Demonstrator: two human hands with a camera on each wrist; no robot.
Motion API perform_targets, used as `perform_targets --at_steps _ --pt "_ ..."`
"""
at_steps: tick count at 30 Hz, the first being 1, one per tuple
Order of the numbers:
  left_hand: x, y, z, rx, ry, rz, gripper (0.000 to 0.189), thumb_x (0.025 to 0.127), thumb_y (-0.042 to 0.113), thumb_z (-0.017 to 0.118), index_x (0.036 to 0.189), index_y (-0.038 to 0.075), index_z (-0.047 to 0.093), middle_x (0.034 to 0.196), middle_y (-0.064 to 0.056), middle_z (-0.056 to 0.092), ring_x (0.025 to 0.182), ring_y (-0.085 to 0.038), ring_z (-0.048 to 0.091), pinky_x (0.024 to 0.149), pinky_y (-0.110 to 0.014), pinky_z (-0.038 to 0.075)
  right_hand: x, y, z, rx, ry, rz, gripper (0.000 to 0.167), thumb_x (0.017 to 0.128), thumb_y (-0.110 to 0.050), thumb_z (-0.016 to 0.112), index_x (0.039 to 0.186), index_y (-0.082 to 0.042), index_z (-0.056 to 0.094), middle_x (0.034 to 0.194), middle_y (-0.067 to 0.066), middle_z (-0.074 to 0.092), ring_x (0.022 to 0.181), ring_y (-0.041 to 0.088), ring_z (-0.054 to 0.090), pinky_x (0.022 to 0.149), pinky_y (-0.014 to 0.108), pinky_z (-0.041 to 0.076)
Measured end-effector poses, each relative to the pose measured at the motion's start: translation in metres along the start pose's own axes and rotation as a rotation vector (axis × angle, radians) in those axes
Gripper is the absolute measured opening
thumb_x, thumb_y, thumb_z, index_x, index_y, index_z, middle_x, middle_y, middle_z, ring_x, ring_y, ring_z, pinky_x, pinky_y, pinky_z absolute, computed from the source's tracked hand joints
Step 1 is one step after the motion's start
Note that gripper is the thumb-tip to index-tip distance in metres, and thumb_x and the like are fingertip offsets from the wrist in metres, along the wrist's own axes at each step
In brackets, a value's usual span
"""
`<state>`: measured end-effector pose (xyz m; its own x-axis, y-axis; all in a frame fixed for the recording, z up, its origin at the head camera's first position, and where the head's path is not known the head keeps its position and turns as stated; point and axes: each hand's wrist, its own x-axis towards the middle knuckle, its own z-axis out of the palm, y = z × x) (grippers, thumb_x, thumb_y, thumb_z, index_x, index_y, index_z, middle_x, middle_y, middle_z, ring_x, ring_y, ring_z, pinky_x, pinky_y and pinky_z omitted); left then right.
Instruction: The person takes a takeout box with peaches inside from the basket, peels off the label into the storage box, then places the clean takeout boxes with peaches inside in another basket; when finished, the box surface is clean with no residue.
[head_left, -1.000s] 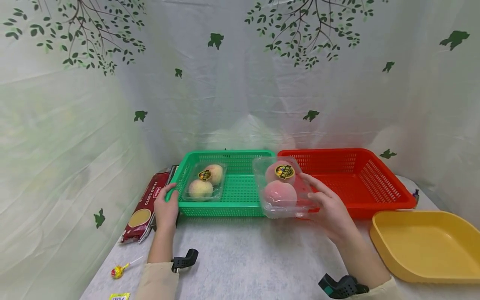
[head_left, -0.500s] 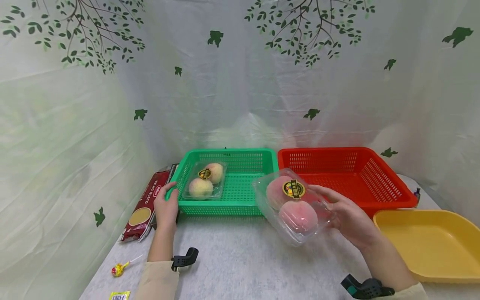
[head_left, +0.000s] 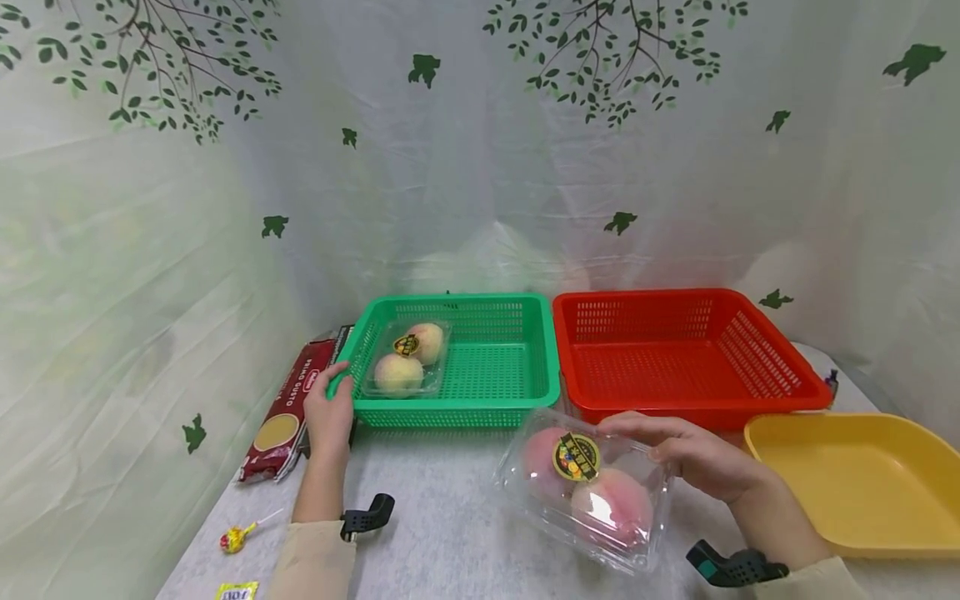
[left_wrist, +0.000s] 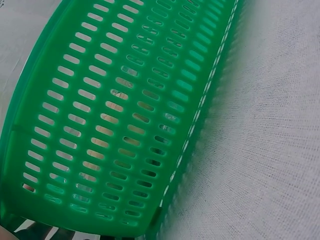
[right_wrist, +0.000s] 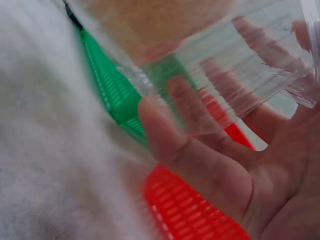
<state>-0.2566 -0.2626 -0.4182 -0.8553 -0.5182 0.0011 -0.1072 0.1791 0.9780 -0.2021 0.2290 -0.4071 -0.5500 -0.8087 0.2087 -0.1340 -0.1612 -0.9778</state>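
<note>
My right hand [head_left: 701,458] holds a clear plastic clamshell box of two pink peaches [head_left: 588,492] by its right end, tilted above the table in front of the baskets. In the right wrist view the thumb and fingers wrap around the end of the clear box [right_wrist: 220,90]. My left hand [head_left: 328,417] grips the left rim of the green basket [head_left: 495,375]. The left wrist view shows the slotted wall of the green basket [left_wrist: 112,120], with fingertips at the lower left. A second clamshell box with two paler peaches [head_left: 401,371] lies at the left inside the green basket.
A red basket [head_left: 660,367] stands right of the green one. At the right lies a yellow tray [head_left: 862,475]. Left of the baskets is a dark red packet [head_left: 288,412]. A lollipop [head_left: 234,538] and a small yellow packet [head_left: 237,592] lie nearer me. A patterned curtain rises behind.
My right hand has brought the peach box from over the baskets' front edges toward me, turning it along the way. The left hand has kept its place on the green rim.
</note>
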Motion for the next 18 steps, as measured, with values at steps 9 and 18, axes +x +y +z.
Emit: perform_targets --at_steps 9,18 --pt "-0.001 0.0 0.0 0.0 0.001 -0.003 0.039 0.104 0.03 0.048 0.142 0.024 0.054 0.162 -0.004 0.035 0.149 -0.03 0.029 0.119 -0.062 0.026 -0.004 0.019 -0.005 0.023 -0.009 0.108 0.052 0.096 -0.001 0.041 0.148 0.001 0.041 0.152 0.006 0.048 0.137 0.023 0.042 0.111 0.049 0.036" --pt "-0.002 0.001 0.001 0.011 0.03 0.005 0.039 0.105 0.03 0.047 0.142 0.025 0.054 0.16 -0.003 0.038 0.146 -0.029 0.034 0.117 -0.059 0.032 -0.013 0.027 -0.014 -0.041 0.014 0.154 0.053 0.096 -0.005 0.048 0.148 0.001 0.04 0.153 0.003 0.046 0.137 0.014 0.043 0.111 0.041 0.039"
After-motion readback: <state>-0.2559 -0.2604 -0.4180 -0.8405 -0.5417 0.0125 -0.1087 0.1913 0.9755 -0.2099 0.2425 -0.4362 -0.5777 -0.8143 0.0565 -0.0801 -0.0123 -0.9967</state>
